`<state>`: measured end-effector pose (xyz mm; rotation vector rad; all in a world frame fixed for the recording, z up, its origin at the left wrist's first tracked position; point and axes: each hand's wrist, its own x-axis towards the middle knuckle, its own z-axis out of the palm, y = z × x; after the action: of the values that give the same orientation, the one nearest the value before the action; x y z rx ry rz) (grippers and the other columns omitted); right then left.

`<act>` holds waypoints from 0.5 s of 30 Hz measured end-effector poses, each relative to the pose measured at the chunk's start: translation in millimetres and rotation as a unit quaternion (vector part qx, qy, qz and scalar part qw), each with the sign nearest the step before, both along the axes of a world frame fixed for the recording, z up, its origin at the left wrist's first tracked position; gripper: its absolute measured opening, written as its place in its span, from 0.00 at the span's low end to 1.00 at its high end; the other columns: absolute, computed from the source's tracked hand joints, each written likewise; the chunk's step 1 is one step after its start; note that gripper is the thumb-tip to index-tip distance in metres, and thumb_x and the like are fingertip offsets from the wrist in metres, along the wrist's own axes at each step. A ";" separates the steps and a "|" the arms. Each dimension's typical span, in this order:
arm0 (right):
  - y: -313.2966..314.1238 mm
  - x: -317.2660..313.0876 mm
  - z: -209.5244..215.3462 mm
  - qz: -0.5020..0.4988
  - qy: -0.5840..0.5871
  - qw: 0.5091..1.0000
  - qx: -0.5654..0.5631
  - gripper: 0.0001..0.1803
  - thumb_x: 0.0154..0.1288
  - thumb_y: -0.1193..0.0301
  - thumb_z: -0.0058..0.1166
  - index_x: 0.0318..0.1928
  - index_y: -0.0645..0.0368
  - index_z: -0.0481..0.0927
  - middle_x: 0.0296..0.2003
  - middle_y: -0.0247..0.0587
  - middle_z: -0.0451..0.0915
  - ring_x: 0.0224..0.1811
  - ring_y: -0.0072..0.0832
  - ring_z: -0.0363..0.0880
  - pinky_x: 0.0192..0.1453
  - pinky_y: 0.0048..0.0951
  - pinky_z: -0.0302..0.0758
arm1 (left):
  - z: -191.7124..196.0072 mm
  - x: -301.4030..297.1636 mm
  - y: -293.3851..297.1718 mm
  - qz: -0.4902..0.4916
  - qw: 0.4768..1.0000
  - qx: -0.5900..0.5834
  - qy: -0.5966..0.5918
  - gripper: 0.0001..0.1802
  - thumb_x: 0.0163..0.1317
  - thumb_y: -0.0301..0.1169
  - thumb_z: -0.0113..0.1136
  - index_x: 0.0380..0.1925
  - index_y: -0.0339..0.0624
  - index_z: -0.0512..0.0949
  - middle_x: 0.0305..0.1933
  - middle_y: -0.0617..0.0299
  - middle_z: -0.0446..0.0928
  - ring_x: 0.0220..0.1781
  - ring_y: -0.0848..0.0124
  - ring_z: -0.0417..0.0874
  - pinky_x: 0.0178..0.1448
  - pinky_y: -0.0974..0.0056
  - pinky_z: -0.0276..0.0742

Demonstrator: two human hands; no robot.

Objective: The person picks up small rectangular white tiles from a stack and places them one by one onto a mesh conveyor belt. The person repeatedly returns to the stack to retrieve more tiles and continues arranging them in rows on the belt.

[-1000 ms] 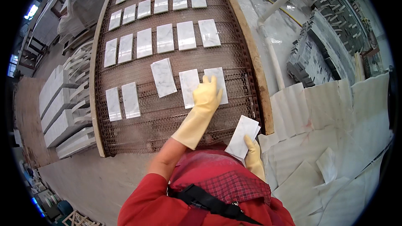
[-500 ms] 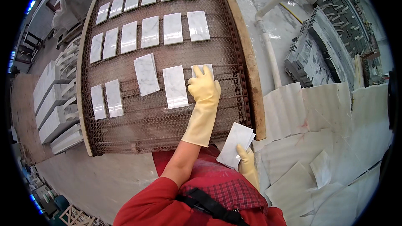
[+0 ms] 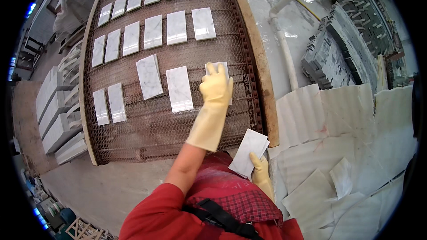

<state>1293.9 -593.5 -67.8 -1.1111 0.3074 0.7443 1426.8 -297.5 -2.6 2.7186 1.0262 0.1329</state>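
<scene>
Stacked slabs [image 3: 57, 102] stand at nine o'clock from the mesh belt [image 3: 151, 135]. On it, one tile [image 3: 179, 90] lies flat at nine o'clock from the gloved left hand [image 3: 215, 88]. That hand's fingers spread wide over a second tile [image 3: 226, 70], whose far edge shows at twelve. At five o'clock from there, the right hand [image 3: 261, 171] grips at least two fanned tiles [image 3: 247, 153], thumb on top.

Red top [image 3: 278, 230], sleeve [image 3: 153, 206] ending near elbow; checked panel [image 3: 249, 203]; black strap [image 3: 221, 219]; pale yellow gloves [image 3: 215, 90], long cuffs [image 3: 205, 131].
</scene>
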 end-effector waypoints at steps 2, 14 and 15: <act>-1.0 -0.8 -1.4 -0.004 -0.008 1.000 -0.010 0.21 0.77 0.65 0.65 0.63 0.61 0.81 0.53 0.41 0.88 0.53 0.32 0.88 0.58 0.39 0.85 | 2.2 -25.4 14.2 0.005 0.999 0.027 -0.044 0.36 0.68 0.48 0.71 0.70 0.43 0.73 0.73 0.44 0.72 0.55 0.50 0.87 0.49 0.50 0.89; -10.9 -7.7 -18.7 0.017 -0.008 1.000 -0.024 0.22 0.76 0.66 0.66 0.63 0.65 0.82 0.55 0.40 0.88 0.54 0.30 0.88 0.61 0.36 0.82 | -61.5 -84.4 65.1 0.117 0.973 0.087 -0.176 0.38 0.62 0.36 0.76 0.73 0.46 0.75 0.78 0.45 0.70 0.77 0.40 0.71 0.75 0.39 0.72; -11.1 -8.2 -17.3 0.017 -0.009 1.000 -0.025 0.22 0.76 0.66 0.66 0.64 0.66 0.82 0.55 0.40 0.88 0.54 0.30 0.87 0.62 0.36 0.82 | -65.1 -85.1 66.7 0.113 0.970 0.089 -0.196 0.39 0.61 0.35 0.77 0.72 0.45 0.75 0.78 0.45 0.71 0.77 0.40 0.71 0.75 0.39 0.73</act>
<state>1285.7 -604.6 -85.1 -1.1711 0.2946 0.7594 1341.7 -230.8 -67.6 2.5576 1.2412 0.8026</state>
